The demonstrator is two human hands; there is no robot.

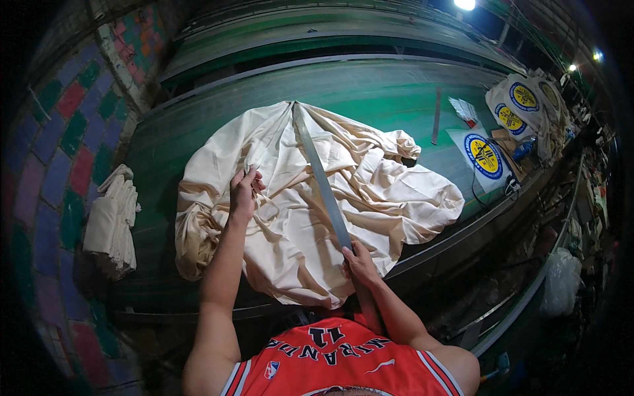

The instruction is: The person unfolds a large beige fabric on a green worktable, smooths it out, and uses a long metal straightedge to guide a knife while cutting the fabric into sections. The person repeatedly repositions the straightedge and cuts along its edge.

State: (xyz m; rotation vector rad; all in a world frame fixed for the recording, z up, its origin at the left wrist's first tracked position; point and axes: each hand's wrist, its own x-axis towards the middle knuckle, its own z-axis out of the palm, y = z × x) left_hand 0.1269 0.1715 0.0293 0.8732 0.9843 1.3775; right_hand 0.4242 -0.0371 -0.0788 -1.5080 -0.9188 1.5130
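A large crumpled cream cloth [290, 224] is heaped over the green table and hangs past its near edge. Across its middle runs a long flat metal bar [321, 178], its far end at the cloth's top and its near end by my body. My right hand [360, 262] grips this bar low down, near the table's front edge. Over the left part of the cloth, my left hand [245, 189] pinches a fold of it between thumb and fingers.
A folded cream cloth stack [111, 224] sits at the table's left end. At the right lie a sheet with a round blue-and-yellow emblem [484, 156] and a pile of printed cloths [524, 105]. A dark strip [436, 115] lies on the green table [396, 92]. A clear plastic bag [561, 280] hangs at far right.
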